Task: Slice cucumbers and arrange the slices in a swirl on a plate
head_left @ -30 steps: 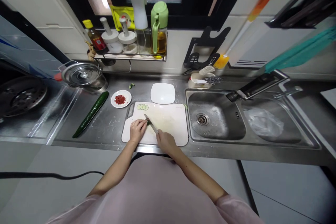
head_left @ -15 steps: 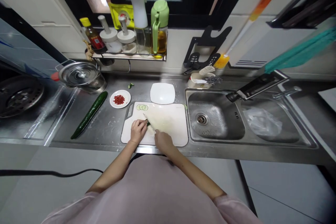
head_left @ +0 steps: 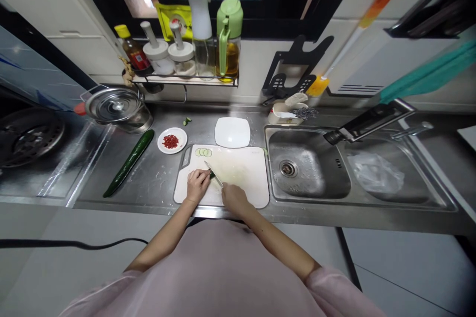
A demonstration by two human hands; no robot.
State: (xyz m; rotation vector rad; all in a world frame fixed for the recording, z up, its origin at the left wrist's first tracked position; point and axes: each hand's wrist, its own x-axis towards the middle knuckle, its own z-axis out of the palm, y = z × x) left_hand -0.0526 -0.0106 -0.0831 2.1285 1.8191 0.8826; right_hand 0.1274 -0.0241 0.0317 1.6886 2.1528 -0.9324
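In the head view, the left hand (head_left: 197, 188) had its fingers gathered on a dark green piece (head_left: 211, 174) on the cutting board (head_left: 255, 183); just right of it, the right hand (head_left: 235, 200) gripped a knife (head_left: 217, 177), blade slanting away leftward

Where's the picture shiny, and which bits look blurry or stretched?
In the head view, light glints on the steel sink and the long cucumber; toward that view's upper right, the brush looks smeared and stretched; near its middle, the knife and cucumber slices look clearer.
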